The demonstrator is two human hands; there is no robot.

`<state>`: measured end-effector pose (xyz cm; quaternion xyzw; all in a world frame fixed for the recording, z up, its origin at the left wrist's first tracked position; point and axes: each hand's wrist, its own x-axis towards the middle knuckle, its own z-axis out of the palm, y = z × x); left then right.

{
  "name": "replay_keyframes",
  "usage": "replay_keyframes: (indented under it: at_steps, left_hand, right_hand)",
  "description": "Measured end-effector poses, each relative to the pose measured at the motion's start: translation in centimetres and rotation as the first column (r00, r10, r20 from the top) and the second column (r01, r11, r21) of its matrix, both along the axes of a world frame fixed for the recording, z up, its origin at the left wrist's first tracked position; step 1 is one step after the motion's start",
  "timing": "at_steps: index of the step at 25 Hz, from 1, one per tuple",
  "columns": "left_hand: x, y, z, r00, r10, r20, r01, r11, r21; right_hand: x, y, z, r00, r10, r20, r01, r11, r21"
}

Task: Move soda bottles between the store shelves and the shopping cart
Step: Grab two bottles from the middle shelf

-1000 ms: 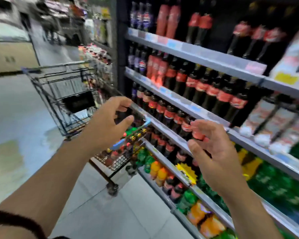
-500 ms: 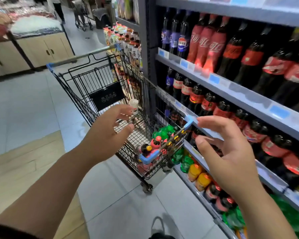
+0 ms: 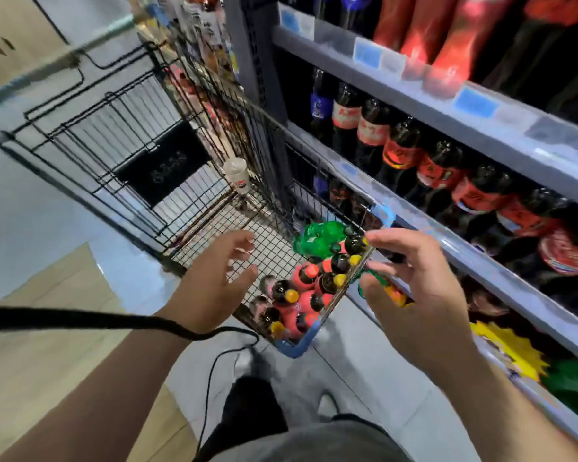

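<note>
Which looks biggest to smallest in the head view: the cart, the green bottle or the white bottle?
1. cart
2. green bottle
3. white bottle, but it stands farther from the camera, so the ranking of the two bottles is unsure.

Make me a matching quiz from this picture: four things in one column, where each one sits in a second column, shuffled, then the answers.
Things
1. green bottles
2. pale bottle
3. red-labelled dark bottles
4. yellow starburst tag

Places
A. on the shelving, under the blue price tags
B. alone at the far end of the cart
C. low on the shelving, near the picture's right edge
D. in the cart's near end, beside the pink bottles

Pairs: 1-D, 2-B, 3-A, 4-C
</note>
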<state>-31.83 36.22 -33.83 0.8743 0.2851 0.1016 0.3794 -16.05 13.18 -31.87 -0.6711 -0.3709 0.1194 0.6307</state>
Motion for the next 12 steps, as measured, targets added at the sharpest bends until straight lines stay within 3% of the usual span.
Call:
replay_keyframes:
  at_steps: [3,7,12]
  left_hand:
    - [2.9,3.1,-2.9,0.992,-0.124,-0.031,0.123,0.992,-0.042]
    - [6.3,8.1,-7.0,0.951,-0.277,-0.137,0.266,0.960,-0.093]
    - [10.9,13.3,-12.0,0.858,-0.455,-0.239,0.430,0.890,-0.151]
  right_hand:
    - [-0.1,2.3,-3.4,0.997,-0.077,0.016,0.077,0.997,-0.001]
    - [-1.2,6.3,-8.0,0.963,-0.267,-0.040,0.260,0.958,-0.119]
    - [-1.5,12.2,-12.0,0.826,-0.558,-0.084,0.535,0.822,-0.197]
